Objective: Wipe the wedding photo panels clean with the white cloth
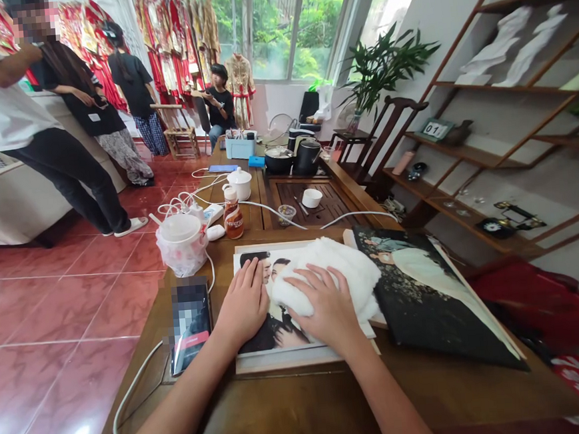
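My left hand (pixel 246 299) lies flat on the left part of a photo print (pixel 262 339) of a couple, its fingers stretched out and holding nothing. My right hand (pixel 324 304) grips a bunched, fluffy white cloth (pixel 346 266), pressing it against the photo with fingers curved over it. Much of the picture's right side is hidden under the cloth. The print rests on a pale backing board (pixel 300 358) on the wooden table (pixel 284 404). Right beside it lies a larger dark photo panel (pixel 426 300) showing a figure in a long pale dress.
A phone (pixel 191 328) and a bagged white bucket (pixel 181 242) stand on the left, near a brown-labelled bottle (pixel 233 215) and white cables. Beyond are a tea tray (pixel 298 199), a white cup (pixel 311 197) and kettles. Several people are across the room; shelves (pixel 480 155) rise on the right.
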`<state>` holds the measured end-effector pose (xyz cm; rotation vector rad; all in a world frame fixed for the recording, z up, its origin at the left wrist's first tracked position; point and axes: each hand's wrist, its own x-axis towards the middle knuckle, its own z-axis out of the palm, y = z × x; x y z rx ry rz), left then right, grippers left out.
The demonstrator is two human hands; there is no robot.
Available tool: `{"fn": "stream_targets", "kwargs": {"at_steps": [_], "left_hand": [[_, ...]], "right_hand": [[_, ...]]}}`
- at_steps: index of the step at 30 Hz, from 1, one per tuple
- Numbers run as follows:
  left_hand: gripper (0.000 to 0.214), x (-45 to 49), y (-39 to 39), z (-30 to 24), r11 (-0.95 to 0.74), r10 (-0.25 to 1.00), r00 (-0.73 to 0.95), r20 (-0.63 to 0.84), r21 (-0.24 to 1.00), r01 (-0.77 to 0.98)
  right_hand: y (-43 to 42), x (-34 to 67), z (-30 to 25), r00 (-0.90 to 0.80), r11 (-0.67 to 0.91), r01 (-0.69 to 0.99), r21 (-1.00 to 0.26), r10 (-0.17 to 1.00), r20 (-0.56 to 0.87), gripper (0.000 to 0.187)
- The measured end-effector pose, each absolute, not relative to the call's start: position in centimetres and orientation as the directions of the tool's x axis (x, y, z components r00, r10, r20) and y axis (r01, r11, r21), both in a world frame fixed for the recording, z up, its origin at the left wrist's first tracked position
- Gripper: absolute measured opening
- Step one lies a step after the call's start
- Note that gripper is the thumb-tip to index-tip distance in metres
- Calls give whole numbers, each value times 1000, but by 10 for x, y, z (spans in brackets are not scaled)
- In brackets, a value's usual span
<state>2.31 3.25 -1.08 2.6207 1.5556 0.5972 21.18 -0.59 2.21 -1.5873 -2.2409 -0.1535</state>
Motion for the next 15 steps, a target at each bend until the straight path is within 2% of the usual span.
{"fn": "stream_targets", "kwargs": {"at_steps": [6,15], "left_hand": [[50,24,30,-9,-490,859,425,285,221,843],[50,27,35,-8,-489,857,422,295,208,847]], "right_hand": [[7,209,22,-254,315,943,-105,887,386,41],[-40,215,18,-284,348,929,-124,888,362,46]]}}
